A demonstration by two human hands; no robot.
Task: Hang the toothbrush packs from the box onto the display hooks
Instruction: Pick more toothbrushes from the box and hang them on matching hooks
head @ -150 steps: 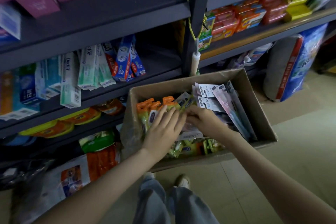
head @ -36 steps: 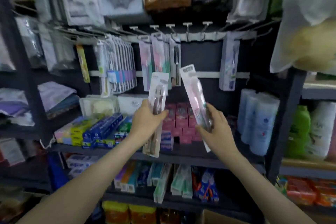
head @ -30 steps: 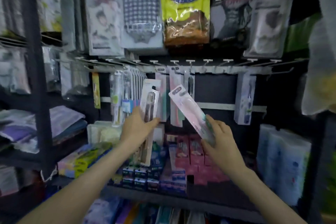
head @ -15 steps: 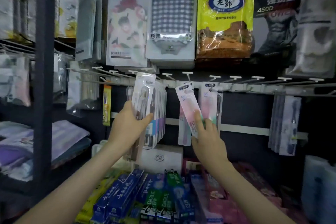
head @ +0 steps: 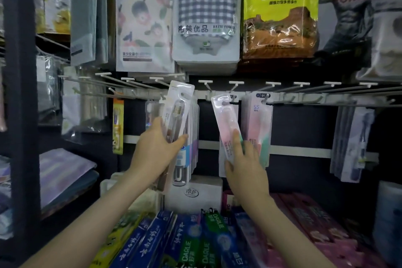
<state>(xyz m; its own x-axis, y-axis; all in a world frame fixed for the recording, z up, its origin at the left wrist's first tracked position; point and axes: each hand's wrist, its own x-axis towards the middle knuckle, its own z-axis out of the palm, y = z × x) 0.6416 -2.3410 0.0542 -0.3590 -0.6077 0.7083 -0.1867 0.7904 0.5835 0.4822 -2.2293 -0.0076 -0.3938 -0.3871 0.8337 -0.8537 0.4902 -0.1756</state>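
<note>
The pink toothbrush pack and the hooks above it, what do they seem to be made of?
Pink toothbrush pack: clear glossy plastic shell, as light glints on it and the brush shows through; the backing is probably printed card. Hooks: thin grey rods, likely metal wire with a dull finish; their flat white tips look like plastic.

The one camera rides on my head and faces level into the shelving [head: 21, 115] from close up (near enough to fill the frame); the hook rail [head: 304, 99] crosses the middle, and toothpaste boxes [head: 189, 246] line the bottom edge.
</note>
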